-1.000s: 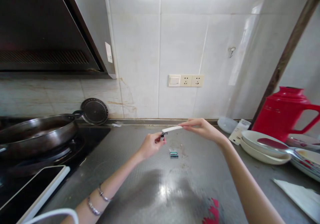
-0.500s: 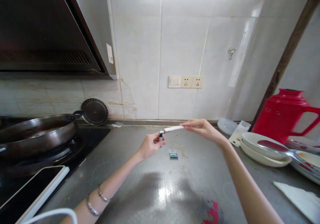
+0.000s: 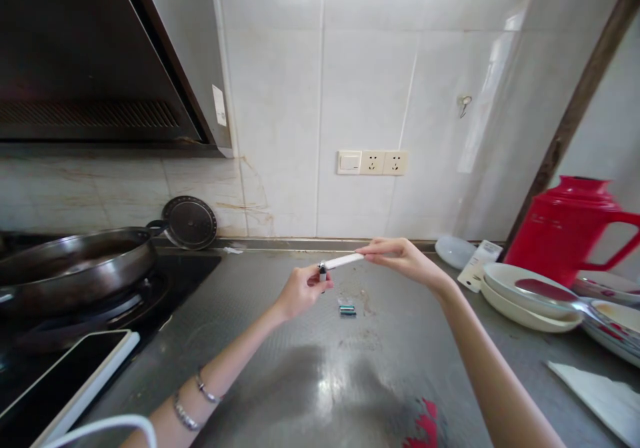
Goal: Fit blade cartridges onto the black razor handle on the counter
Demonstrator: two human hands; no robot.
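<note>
My left hand [image 3: 299, 293] is closed around a small black-and-silver piece [image 3: 323, 273], held upright between thumb and fingers. Too little of it shows to tell its kind. A slim white stick [image 3: 344, 261] slants up from it to the right, its left end touching or very near that piece. The fingertips of my right hand [image 3: 395, 258] pinch the stick's far end. Below the hands, two small green-and-silver pieces [image 3: 347, 311] lie side by side on the metal counter [image 3: 280, 381], with something clear at their upper edge.
To the left, a steel pan [image 3: 80, 258] stands on the black hob, near a phone [image 3: 75, 381] and a white cable [image 3: 110, 423]. A red thermos [image 3: 565, 231], stacked bowls [image 3: 525, 311], a white card [image 3: 479, 266] and a folded paper [image 3: 595, 395] are at right.
The white stick's right end has dipped and shifted slightly left along with my right fingertips. My left hand has barely moved, its black-and-silver piece turned slightly.
</note>
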